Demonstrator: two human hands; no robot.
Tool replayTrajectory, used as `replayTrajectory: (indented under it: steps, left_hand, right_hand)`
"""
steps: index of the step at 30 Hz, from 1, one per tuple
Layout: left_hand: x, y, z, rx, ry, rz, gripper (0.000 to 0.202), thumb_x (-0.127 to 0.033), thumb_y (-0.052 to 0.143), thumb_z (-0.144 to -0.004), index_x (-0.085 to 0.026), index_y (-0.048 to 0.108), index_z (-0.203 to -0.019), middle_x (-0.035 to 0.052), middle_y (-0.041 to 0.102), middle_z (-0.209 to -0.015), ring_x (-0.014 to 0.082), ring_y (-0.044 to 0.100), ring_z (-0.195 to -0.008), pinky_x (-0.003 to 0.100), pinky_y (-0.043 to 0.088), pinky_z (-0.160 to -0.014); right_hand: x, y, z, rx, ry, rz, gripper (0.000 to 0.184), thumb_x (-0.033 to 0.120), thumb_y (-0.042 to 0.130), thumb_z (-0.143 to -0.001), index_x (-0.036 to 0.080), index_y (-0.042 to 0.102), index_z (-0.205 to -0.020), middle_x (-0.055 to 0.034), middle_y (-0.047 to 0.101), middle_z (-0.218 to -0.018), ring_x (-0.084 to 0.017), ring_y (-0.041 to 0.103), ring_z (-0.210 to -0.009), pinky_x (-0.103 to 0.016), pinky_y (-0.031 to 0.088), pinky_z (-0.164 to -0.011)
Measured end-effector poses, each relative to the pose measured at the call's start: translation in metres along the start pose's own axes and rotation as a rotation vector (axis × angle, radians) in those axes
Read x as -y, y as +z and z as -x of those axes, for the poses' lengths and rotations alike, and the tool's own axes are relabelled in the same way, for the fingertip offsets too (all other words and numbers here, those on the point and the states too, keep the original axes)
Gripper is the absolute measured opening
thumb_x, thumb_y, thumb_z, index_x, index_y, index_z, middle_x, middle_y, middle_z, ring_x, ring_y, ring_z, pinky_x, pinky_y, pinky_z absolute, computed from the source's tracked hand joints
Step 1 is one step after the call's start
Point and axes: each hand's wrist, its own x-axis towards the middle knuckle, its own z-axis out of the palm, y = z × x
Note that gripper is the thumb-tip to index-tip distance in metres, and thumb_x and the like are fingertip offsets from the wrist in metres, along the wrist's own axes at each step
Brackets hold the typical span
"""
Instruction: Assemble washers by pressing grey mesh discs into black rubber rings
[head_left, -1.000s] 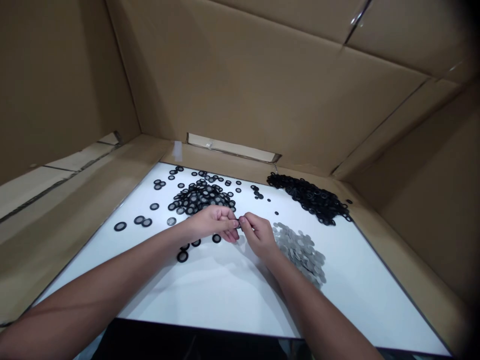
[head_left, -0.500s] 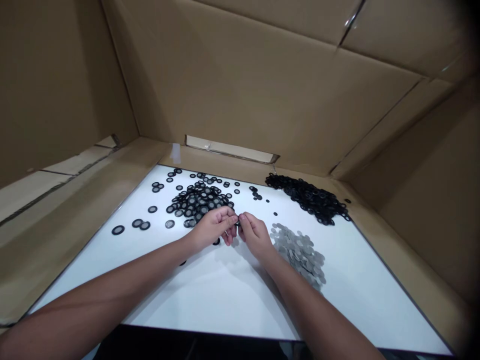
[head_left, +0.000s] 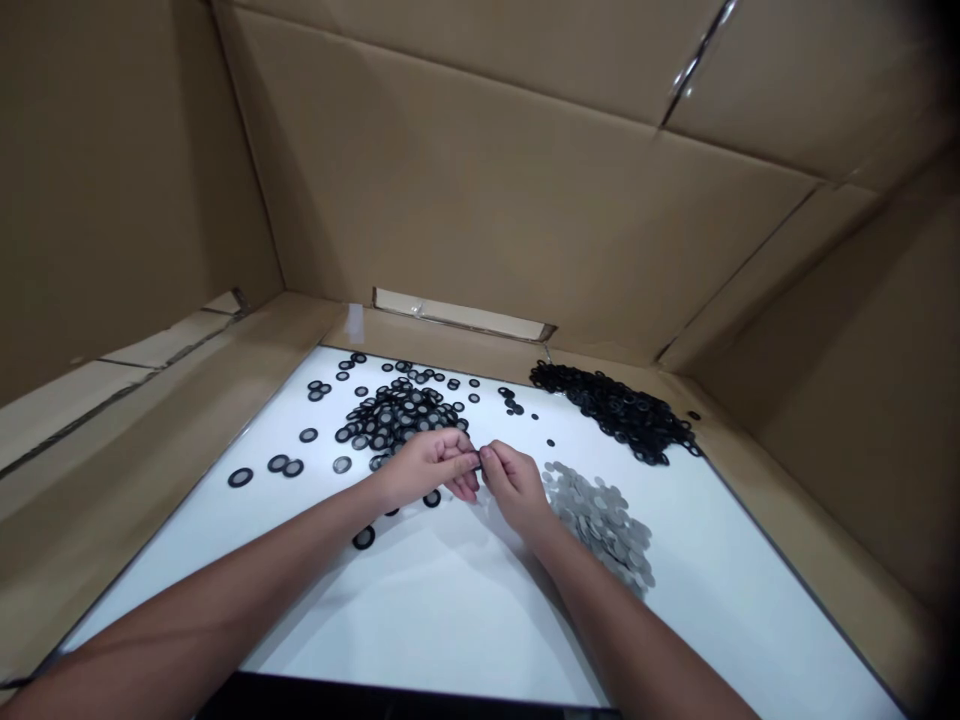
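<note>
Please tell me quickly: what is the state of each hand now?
Left hand: closed, pinching a small dark piece, mostly hidden.
Right hand: closed, pinching the same piece from the other side.

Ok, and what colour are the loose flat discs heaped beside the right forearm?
Grey; the loose flat discs show best in the head view.
</note>
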Motion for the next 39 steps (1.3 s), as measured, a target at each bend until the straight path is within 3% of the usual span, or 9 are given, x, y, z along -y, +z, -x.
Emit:
replayTrajectory:
  steps: [4, 9, 16, 21, 27, 34, 39]
  left_hand:
    - [-0.004, -0.010, 0.002, 0.112, -0.074, 0.011, 0.036, -0.046, 0.069, -0.081, -0.014, 0.054, -0.086, 0.0089, 0.074, -0.077, 0.0220, 0.073, -0.072, 0.035, 0.058, -0.069]
    - [-0.001, -0.022, 0.004, 0.185, -0.157, 0.030, 0.034, -0.043, 0.074, -0.077, -0.014, 0.056, -0.085, 0.0085, 0.074, -0.077, 0.0203, 0.073, -0.068, 0.031, 0.057, -0.064]
    - [0.026, -0.021, -0.002, 0.102, -0.157, 0.039, 0.041, -0.046, 0.078, -0.069, -0.013, 0.058, -0.082, 0.0075, 0.072, -0.067, 0.0180, 0.070, -0.057, 0.025, 0.052, -0.052]
    - [0.044, -0.030, -0.018, 0.096, -0.083, -0.022, 0.054, -0.057, 0.081, -0.061, -0.016, 0.048, -0.072, 0.0059, 0.069, -0.059, 0.0146, 0.066, -0.052, 0.019, 0.044, -0.047]
    - [0.047, -0.035, -0.021, 0.072, -0.142, -0.051, 0.061, -0.067, 0.076, -0.062, -0.019, 0.041, -0.076, 0.0021, 0.066, -0.056, 0.0158, 0.064, -0.046, 0.021, 0.043, -0.043]
    - [0.057, -0.037, -0.028, -0.108, -0.149, -0.100, 0.070, -0.078, 0.077, -0.042, -0.021, 0.041, -0.064, 0.0037, 0.057, -0.045, 0.0167, 0.056, -0.036, 0.024, 0.037, -0.036]
    - [0.048, -0.032, -0.025, -0.101, -0.122, -0.100, 0.065, -0.074, 0.077, -0.049, -0.020, 0.047, -0.067, 0.0038, 0.057, -0.048, 0.0153, 0.055, -0.037, 0.025, 0.040, -0.038]
  right_hand:
    - [0.000, -0.003, 0.000, 0.060, -0.068, 0.106, 0.039, 0.036, 0.041, -0.098, 0.019, 0.035, -0.063, 0.0049, 0.038, -0.058, -0.010, 0.036, -0.055, -0.024, 0.027, -0.054]
    - [-0.002, 0.002, -0.001, 0.167, -0.108, 0.207, 0.036, 0.034, 0.040, -0.098, 0.019, 0.039, -0.066, 0.0036, 0.044, -0.061, -0.010, 0.041, -0.057, -0.024, 0.029, -0.057]
    - [-0.011, 0.007, -0.001, 0.166, -0.139, 0.288, 0.034, 0.033, 0.038, -0.097, 0.019, 0.040, -0.066, 0.0029, 0.047, -0.062, -0.010, 0.044, -0.059, -0.023, 0.027, -0.056]
    - [-0.013, 0.012, -0.008, 0.131, -0.141, 0.263, 0.033, 0.033, 0.040, -0.094, 0.018, 0.042, -0.065, 0.0028, 0.046, -0.060, -0.009, 0.043, -0.056, -0.022, 0.027, -0.053]
    - [-0.010, 0.010, -0.006, 0.073, -0.182, 0.205, 0.033, 0.032, 0.043, -0.094, 0.016, 0.053, -0.066, 0.0029, 0.047, -0.059, -0.009, 0.041, -0.055, -0.020, 0.028, -0.053]
    - [-0.001, 0.006, -0.001, -0.006, -0.191, 0.135, 0.028, 0.027, 0.045, -0.092, 0.018, 0.058, -0.069, 0.0012, 0.055, -0.062, -0.011, 0.043, -0.056, -0.022, 0.030, -0.054]
    - [0.001, 0.006, -0.001, -0.021, -0.174, 0.085, 0.030, 0.029, 0.047, -0.092, 0.017, 0.058, -0.066, 0.0017, 0.052, -0.059, -0.011, 0.042, -0.054, -0.022, 0.029, -0.053]
